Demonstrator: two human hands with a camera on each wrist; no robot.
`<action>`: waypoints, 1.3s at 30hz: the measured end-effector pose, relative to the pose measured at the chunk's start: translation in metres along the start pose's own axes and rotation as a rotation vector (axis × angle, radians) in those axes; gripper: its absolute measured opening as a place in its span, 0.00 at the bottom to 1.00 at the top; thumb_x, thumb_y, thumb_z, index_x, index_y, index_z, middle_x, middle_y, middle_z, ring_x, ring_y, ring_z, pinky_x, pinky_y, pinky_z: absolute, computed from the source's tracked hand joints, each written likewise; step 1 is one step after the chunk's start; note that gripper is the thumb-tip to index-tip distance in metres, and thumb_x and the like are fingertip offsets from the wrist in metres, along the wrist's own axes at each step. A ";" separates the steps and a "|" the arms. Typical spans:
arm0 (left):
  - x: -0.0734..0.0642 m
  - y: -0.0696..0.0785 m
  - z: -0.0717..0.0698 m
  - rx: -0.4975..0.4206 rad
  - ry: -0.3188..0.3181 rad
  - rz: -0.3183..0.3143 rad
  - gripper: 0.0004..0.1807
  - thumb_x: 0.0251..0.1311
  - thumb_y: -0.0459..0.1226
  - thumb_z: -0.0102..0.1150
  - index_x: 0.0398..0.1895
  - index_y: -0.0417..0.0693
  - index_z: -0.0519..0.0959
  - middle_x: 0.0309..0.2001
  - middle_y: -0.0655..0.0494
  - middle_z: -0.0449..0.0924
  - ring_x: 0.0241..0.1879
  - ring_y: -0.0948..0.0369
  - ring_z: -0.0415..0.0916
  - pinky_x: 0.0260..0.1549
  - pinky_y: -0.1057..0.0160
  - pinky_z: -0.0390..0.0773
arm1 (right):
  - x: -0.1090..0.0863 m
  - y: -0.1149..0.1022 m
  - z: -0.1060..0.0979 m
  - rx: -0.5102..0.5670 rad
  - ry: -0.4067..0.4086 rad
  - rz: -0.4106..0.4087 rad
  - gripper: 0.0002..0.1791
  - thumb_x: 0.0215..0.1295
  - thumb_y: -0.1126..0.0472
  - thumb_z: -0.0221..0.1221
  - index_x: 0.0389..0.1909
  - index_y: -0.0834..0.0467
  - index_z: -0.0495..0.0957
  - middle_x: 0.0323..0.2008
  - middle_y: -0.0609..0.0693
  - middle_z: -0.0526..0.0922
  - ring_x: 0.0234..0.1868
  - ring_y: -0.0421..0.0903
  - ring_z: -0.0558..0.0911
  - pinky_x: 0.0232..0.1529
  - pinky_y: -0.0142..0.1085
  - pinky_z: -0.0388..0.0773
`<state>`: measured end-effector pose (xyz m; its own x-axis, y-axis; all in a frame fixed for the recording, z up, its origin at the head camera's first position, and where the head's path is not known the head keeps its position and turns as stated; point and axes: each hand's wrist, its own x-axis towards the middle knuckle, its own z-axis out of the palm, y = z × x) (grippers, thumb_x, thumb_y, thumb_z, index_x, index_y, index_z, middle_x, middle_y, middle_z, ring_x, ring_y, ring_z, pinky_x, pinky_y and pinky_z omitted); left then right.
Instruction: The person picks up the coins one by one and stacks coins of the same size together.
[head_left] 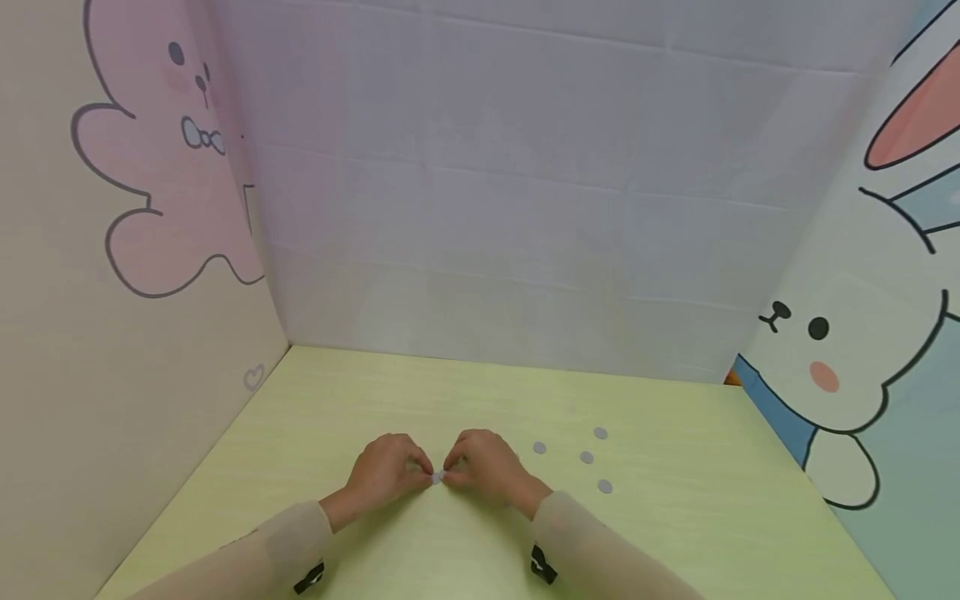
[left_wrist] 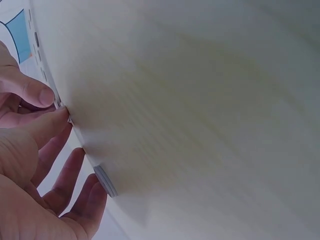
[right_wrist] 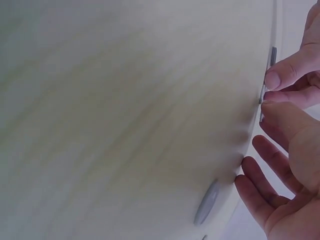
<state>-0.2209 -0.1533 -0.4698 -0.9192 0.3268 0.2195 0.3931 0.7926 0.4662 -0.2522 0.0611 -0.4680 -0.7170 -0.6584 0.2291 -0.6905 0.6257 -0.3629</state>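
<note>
Both hands meet low over the table, fingertips almost touching. Thumb and index finger of my left hand pinch a small flat grey disc. My right hand pinches another disc beside it; whether the two discs touch or overlap I cannot tell. In the left wrist view a short stack of grey discs stands by the left hand's outer fingertips, hidden in the head view. A grey disc lies near the right hand's outer fingers in the right wrist view.
Several loose grey discs, one of them a disc nearest the front, lie on the pale yellow table right of the right hand. A white cloth wall stands behind, with cartoon-printed walls at left and right.
</note>
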 end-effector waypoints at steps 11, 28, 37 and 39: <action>0.000 -0.001 0.000 -0.010 0.005 -0.002 0.06 0.51 0.40 0.84 0.26 0.61 0.92 0.34 0.67 0.86 0.39 0.61 0.80 0.40 0.54 0.81 | 0.002 -0.006 0.003 0.009 0.019 -0.008 0.03 0.62 0.59 0.77 0.34 0.54 0.94 0.34 0.44 0.91 0.40 0.42 0.87 0.47 0.33 0.81; 0.001 0.000 -0.001 -0.019 0.016 0.002 0.08 0.49 0.39 0.85 0.26 0.62 0.92 0.32 0.69 0.86 0.39 0.62 0.80 0.40 0.55 0.81 | 0.004 -0.007 0.007 0.039 0.019 0.031 0.03 0.63 0.57 0.76 0.35 0.52 0.94 0.35 0.40 0.91 0.41 0.38 0.85 0.53 0.36 0.79; -0.001 0.003 -0.005 -0.033 0.018 0.005 0.08 0.48 0.38 0.86 0.25 0.60 0.92 0.33 0.66 0.87 0.40 0.60 0.81 0.42 0.51 0.82 | 0.001 -0.006 0.005 0.039 0.030 0.026 0.03 0.62 0.58 0.77 0.35 0.52 0.94 0.35 0.41 0.91 0.42 0.38 0.85 0.50 0.35 0.80; -0.001 0.004 -0.006 -0.030 0.020 0.004 0.08 0.48 0.38 0.86 0.25 0.60 0.92 0.33 0.66 0.87 0.40 0.60 0.81 0.42 0.50 0.82 | 0.001 -0.007 0.004 0.034 0.034 0.025 0.04 0.61 0.58 0.77 0.34 0.53 0.94 0.35 0.41 0.91 0.42 0.38 0.85 0.50 0.36 0.80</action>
<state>-0.2185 -0.1536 -0.4634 -0.9173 0.3192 0.2379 0.3971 0.7758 0.4904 -0.2475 0.0542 -0.4691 -0.7375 -0.6276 0.2496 -0.6687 0.6269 -0.3997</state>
